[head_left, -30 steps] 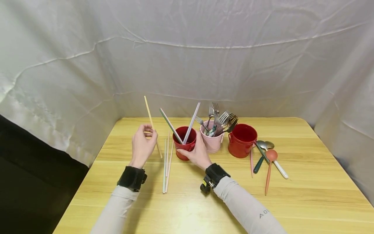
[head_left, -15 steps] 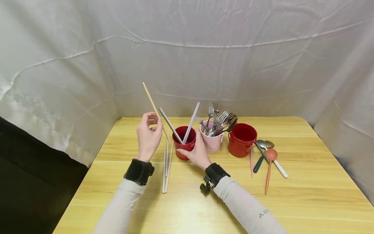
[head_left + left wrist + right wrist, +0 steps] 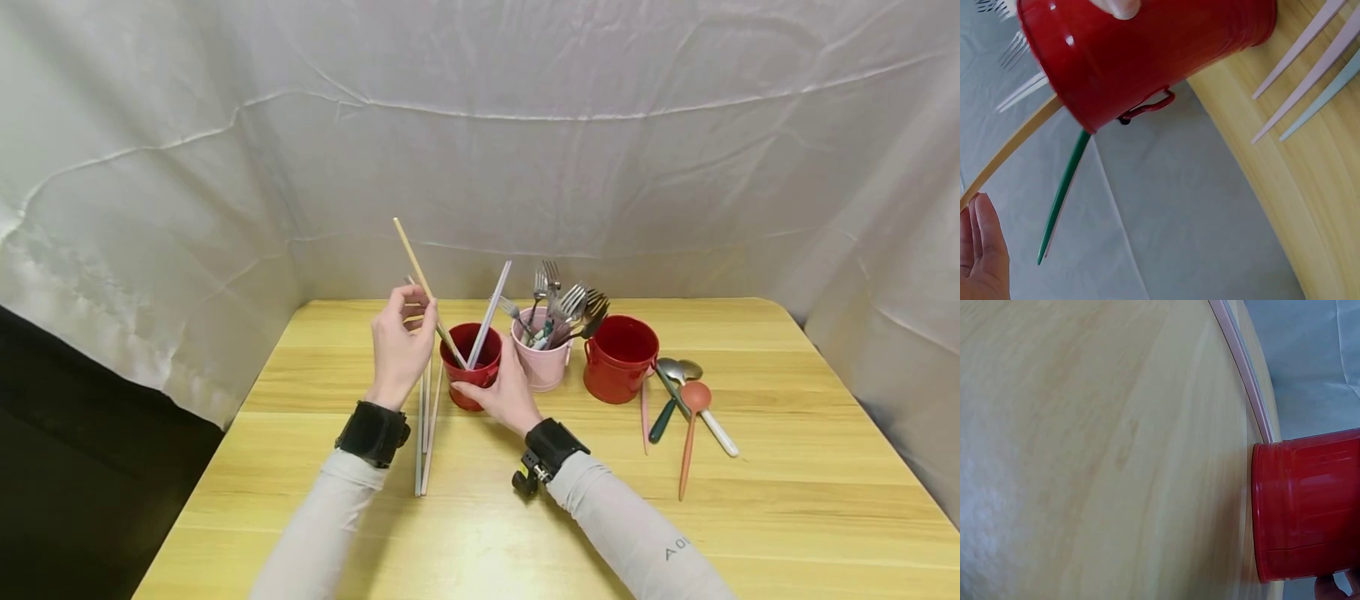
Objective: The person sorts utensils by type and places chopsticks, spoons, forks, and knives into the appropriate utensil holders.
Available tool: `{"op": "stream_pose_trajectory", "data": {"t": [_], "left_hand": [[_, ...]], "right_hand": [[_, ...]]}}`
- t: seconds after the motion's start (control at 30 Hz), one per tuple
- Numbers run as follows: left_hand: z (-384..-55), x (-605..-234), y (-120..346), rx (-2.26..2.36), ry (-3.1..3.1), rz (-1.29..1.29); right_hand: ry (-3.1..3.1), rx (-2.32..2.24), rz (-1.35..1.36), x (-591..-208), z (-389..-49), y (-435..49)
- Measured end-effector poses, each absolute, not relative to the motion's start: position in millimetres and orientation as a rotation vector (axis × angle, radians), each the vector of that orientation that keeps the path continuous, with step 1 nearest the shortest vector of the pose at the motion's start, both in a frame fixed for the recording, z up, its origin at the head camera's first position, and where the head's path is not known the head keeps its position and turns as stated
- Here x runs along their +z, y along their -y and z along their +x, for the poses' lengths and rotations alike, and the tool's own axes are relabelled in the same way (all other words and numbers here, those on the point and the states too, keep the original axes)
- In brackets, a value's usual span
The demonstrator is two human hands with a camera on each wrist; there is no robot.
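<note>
My left hand (image 3: 401, 348) pinches a yellow chopstick (image 3: 412, 254), which slants down to the right with its lower end inside the mouth of a small red bucket (image 3: 462, 398). Thumb and fingers of my right hand (image 3: 506, 398) grip that bucket around its right and front side. Lilac chopsticks (image 3: 491, 312) lean to the right in the same bucket. A green chopstick (image 3: 1067, 187) leans out the other way, clearest in the left wrist view and mostly behind my left hand in the head view. Several pale chopsticks (image 3: 428, 425) lie on the table left of the bucket.
A pink bucket (image 3: 542, 373) full of forks (image 3: 573, 300) stands right of the held bucket. Beyond it is a second red bucket (image 3: 613, 382). Several spoons, including an orange spoon (image 3: 696, 397), lie to its right. Grey cloth (image 3: 480, 183) hangs behind the table.
My left hand has moved right and forward with the yellow chopstick, from beside the held bucket to over its left rim, and the lower end has entered it. My right hand has stayed still.
</note>
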State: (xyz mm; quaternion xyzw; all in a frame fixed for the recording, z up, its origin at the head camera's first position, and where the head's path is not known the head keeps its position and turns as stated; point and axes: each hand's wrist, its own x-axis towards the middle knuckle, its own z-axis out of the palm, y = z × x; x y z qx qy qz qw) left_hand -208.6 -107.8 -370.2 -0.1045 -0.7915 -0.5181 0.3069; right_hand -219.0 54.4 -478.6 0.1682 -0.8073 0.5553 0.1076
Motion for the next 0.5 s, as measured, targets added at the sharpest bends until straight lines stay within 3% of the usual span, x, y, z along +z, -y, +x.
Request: {"op": "stream_pose_trajectory", "data": {"t": [0.5], "left_hand": [[-214,-386,98,-1.358,2.239,-0.385]], "right_hand": [[2.375,1.626,0.495,-480,-220,-54]]}}
